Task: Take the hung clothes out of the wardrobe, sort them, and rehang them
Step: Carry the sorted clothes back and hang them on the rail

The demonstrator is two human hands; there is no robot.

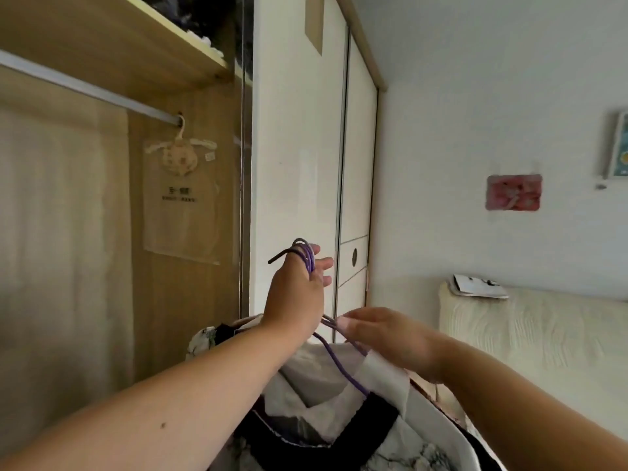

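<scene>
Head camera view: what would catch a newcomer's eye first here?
The left hand, mid-frame, has a bunch of purple and dark hanger hooks looped over its fingers, with a bundle of black and white clothes dangling below towards the bottom edge. The right hand reaches in to the hanger wires just beneath. Upper left, the visible stretch of wardrobe rail carries only a small cream sachet.

Silver metal wardrobe rail (85, 88) runs under a light wooden shelf (119, 39). One cream fabric sachet in a clear plastic bag (180, 164) hangs at the rail's right end. Dark bundled items (204, 15) sit on the shelf. A white booklet (475, 287) lies atop the cream quilted headboard (526, 328).
</scene>
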